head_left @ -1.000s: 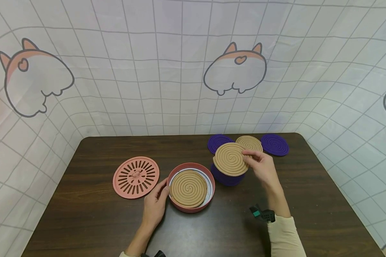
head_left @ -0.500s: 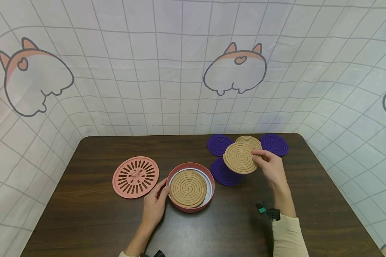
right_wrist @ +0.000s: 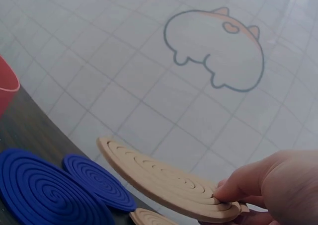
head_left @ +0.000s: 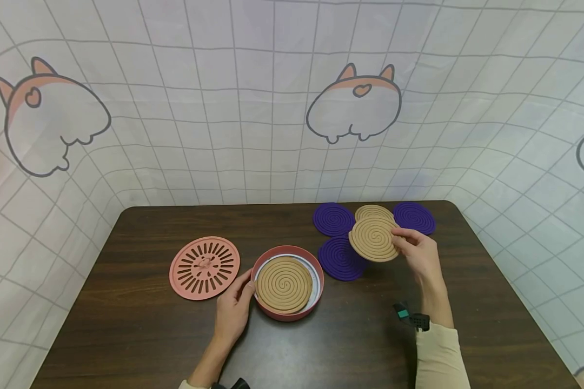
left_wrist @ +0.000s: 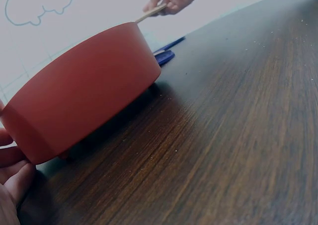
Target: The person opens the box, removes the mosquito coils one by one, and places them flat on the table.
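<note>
Between thumb and fingers, my right hand (head_left: 424,260) pinches the right edge of a tan mosquito coil (head_left: 373,239). In the right wrist view this coil (right_wrist: 159,178) is tilted and raised above the others. My left hand (head_left: 233,310) holds the left side of a round red mosquito coil holder (head_left: 288,319), which stands on the table. Another tan mosquito coil (head_left: 283,284) lies inside it over a pale lining. The left wrist view shows the holder's outer wall (left_wrist: 84,86) with fingertips at its edge.
Purple mosquito coils (head_left: 342,259) and a tan one (head_left: 375,212) lie at the back right, partly covered by the held coil. Left of the holder is its slotted pink lid (head_left: 204,267). A patterned curtain (head_left: 253,108) closes off the dark wooden table (head_left: 126,324) behind.
My right hand has moved right with the tan mosquito coil, uncovering more of the purple coil beneath. The left hand and the holder have stayed in place.
</note>
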Action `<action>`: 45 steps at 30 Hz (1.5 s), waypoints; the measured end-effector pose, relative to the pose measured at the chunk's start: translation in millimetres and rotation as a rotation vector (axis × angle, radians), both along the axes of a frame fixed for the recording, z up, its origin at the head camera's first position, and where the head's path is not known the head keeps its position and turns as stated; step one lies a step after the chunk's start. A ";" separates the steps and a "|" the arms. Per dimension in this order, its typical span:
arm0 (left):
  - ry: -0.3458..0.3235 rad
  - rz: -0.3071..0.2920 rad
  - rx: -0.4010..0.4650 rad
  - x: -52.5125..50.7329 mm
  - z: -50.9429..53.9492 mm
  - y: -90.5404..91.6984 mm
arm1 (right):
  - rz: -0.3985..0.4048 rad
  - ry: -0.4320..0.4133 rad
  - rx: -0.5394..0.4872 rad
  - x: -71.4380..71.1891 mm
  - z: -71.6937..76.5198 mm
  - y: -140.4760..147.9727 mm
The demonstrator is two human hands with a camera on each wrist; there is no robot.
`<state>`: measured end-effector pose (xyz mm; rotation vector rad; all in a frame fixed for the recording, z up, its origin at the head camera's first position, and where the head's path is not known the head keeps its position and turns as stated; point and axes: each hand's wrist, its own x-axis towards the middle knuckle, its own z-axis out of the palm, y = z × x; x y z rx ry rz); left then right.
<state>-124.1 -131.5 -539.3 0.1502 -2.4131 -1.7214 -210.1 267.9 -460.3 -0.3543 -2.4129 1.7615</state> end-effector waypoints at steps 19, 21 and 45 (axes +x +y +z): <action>0.022 -0.005 -0.007 0.6 -2.1 1.0 | -0.065 -0.102 0.021 -0.8 -14.3 21.4; 0.014 0.000 -0.005 0.7 -2.3 0.6 | -0.069 -0.111 0.019 -1.0 -16.4 23.9; 0.005 0.000 0.002 0.6 1.2 1.8 | -0.126 -0.222 0.078 3.0 -25.0 46.2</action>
